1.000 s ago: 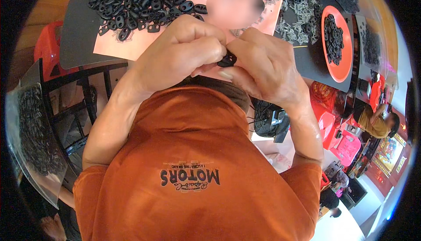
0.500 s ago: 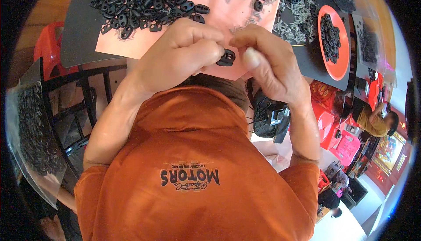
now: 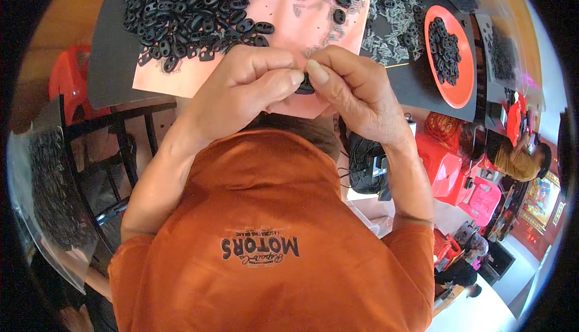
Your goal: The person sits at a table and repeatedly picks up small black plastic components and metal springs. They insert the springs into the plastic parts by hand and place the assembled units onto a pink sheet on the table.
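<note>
Both hands meet over the near edge of the pink sheet. The left hand and the right hand are pressed together, their fingertips clamped on one small black plastic piece between them; most of this piece is hidden by the fingers. On the far part of the pink sheet lies a big heap of the same black pieces. To the right of the sheet stands an orange tray with more black pieces in it.
</note>
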Tool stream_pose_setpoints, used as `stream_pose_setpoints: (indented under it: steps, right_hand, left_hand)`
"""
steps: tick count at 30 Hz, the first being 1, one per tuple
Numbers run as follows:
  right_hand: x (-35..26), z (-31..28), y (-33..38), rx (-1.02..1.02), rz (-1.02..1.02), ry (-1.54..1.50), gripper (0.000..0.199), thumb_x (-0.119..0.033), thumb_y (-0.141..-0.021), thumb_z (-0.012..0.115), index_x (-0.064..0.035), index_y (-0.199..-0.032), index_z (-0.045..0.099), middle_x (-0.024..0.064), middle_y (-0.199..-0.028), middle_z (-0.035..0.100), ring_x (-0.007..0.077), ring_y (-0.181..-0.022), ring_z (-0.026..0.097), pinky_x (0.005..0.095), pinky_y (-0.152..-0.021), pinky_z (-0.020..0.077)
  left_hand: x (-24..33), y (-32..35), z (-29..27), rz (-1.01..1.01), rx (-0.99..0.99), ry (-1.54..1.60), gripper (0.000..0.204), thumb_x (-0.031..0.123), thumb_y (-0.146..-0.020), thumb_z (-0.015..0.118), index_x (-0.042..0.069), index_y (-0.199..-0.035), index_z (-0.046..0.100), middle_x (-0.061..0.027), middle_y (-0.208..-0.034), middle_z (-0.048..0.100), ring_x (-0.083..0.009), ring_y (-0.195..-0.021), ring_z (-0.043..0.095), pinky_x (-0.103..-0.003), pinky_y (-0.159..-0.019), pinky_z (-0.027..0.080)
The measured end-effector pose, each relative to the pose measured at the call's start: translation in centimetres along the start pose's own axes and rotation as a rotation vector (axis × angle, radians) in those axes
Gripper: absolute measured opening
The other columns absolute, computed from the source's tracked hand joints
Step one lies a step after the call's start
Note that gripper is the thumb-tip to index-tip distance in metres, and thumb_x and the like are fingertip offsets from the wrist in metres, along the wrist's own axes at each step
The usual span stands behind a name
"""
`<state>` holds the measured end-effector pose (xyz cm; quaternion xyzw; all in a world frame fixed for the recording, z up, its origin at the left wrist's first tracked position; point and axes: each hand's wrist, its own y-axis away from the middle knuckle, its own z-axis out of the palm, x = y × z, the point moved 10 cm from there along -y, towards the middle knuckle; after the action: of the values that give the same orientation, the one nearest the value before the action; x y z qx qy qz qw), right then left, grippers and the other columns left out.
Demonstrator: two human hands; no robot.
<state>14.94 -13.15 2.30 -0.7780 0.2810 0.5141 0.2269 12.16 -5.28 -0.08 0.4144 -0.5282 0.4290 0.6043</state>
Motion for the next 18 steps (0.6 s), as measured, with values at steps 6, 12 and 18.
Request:
stream_pose_setpoints:
  steps: [6, 12, 18]
  right_hand:
    - [0.8, -0.4, 0.1, 0.005, 0.079, -0.104, 0.017, -0.014, -0.089, 0.053, 0.0026, -0.091, 0.058, 0.0044, -0.064, 0.05, 0.0089, -0.059, 0.045, 0.0261, -0.052, 0.0401]
    - [2.1, -0.7, -0.1, 0.044, 0.216, -0.176, 0.017, -0.015, -0.088, 0.055, 0.001, -0.083, 0.058, -0.0005, -0.062, 0.047, 0.0035, -0.058, 0.041, 0.022, -0.048, 0.0357]
    - [2.0, -1.0, -0.5, 0.072, 0.149, -0.175, 0.023, -0.019, -0.09, 0.053, 0.0006, -0.079, 0.056, -0.0018, -0.059, 0.044, 0.0035, -0.056, 0.04, 0.022, -0.047, 0.0349]
  left_hand:
    - [-0.2, -0.1, -0.7, -0.025, 0.099, 0.011, 0.02, 0.017, -0.089, 0.05, 0.0, -0.084, 0.059, 0.0034, -0.066, 0.045, -0.0036, -0.06, 0.043, -0.02, -0.051, 0.036]
    - [-0.6, -0.2, -1.1, 0.052, 0.13, 0.013, 0.014, 0.012, -0.086, 0.053, 0.003, -0.075, 0.052, 0.0069, -0.067, 0.041, -0.0014, -0.06, 0.035, -0.02, -0.05, 0.029]
    - [-0.6, -0.3, -1.5, 0.043, 0.217, 0.055, 0.012, 0.007, -0.081, 0.053, 0.005, -0.071, 0.048, 0.0078, -0.066, 0.039, -0.0009, -0.06, 0.032, -0.02, -0.05, 0.026]
